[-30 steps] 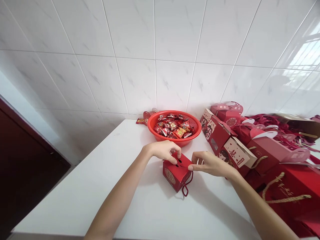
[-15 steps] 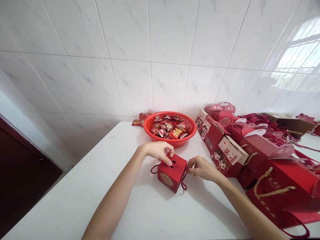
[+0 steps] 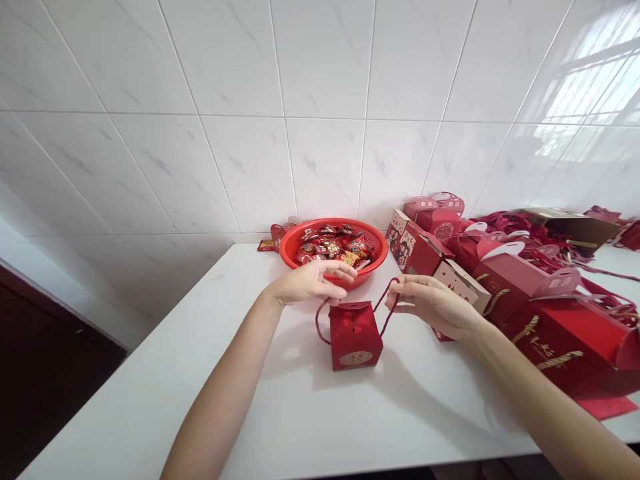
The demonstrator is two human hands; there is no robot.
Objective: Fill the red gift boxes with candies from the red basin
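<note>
A small red gift box (image 3: 356,338) with a gold round emblem stands upright on the white table. Its flaps are folded up at the top, and a dark red cord handle (image 3: 320,325) loops out on each side. My right hand (image 3: 433,303) pinches the right-hand cord loop, pulling it up and away from the box. Over the box's upper left, my left hand (image 3: 311,281) has its thumb and fingers apart. The left loop rises to beneath its thumb; whether they touch is hard to see.
Behind the hands, a red plastic basket (image 3: 287,252) holds wrapped candies (image 3: 333,245). Several red gift boxes (image 3: 575,340) are piled on the right, some with rope handles. An open brown carton (image 3: 575,227) lies farther back. A tiled wall (image 3: 320,160) closes off the table's far side.
My left hand has lifted off the box top and its fingers have spread. My right hand has drawn the right cord loop upward. The box has turned, and its top flaps now stand up.
</note>
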